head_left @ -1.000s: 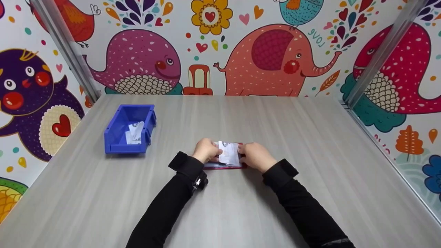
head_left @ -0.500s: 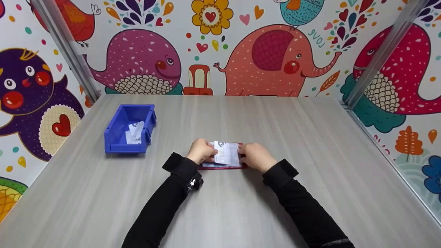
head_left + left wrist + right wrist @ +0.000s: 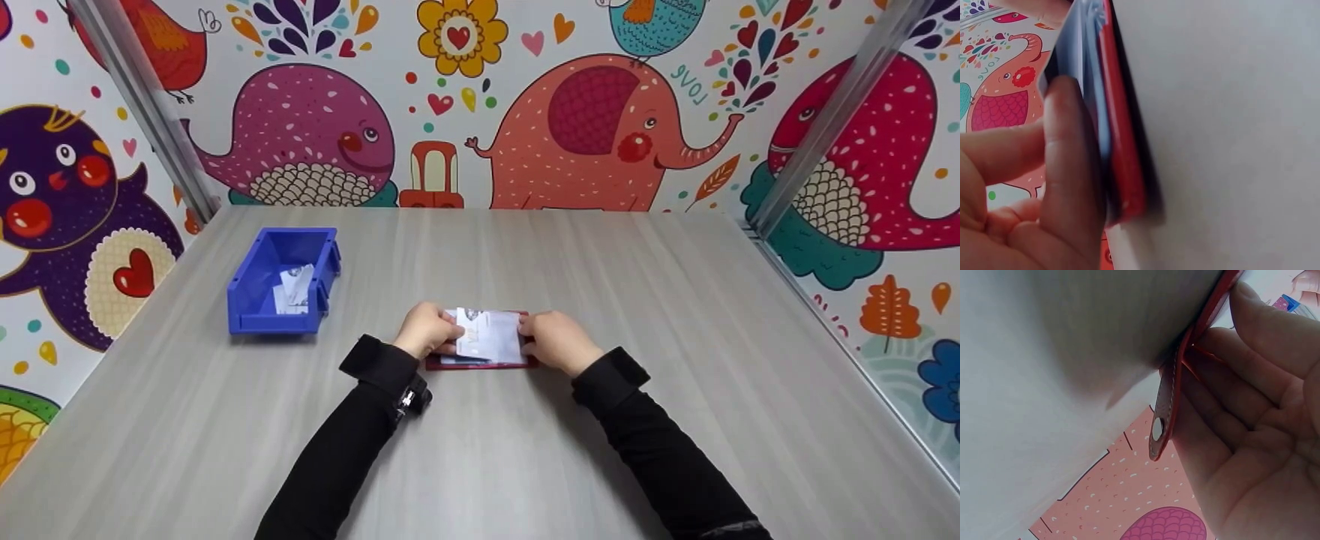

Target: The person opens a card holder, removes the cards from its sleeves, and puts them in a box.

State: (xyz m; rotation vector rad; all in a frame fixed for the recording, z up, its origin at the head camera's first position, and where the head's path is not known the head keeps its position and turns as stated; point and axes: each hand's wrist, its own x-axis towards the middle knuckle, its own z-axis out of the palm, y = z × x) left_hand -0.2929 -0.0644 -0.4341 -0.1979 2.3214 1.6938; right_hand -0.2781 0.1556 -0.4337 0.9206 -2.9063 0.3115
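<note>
A red card holder (image 3: pixel 487 367) with pale inner leaves lies on the table between my hands. On top is a white card (image 3: pixel 480 334) printed with a small picture at its upper left. My left hand (image 3: pixel 427 330) pinches the card's left edge, thumb on top. In the left wrist view, that edge stands a little apart from the red cover (image 3: pixel 1120 129). My right hand (image 3: pixel 559 341) grips the holder's right end between thumb and fingers. The right wrist view shows a strap (image 3: pixel 1165 410) with a metal snap jutting out beside those fingers.
A blue open-fronted bin (image 3: pixel 274 322) stands at the left of the table, with several white printed cards (image 3: pixel 294 289) inside. Cartoon-printed walls (image 3: pixel 465 97) close off the back and both sides of the table (image 3: pixel 480 465).
My left hand has moved left with the card's edge in its pinch, and more of the card's face shows. My right hand has stayed in place on the holder.
</note>
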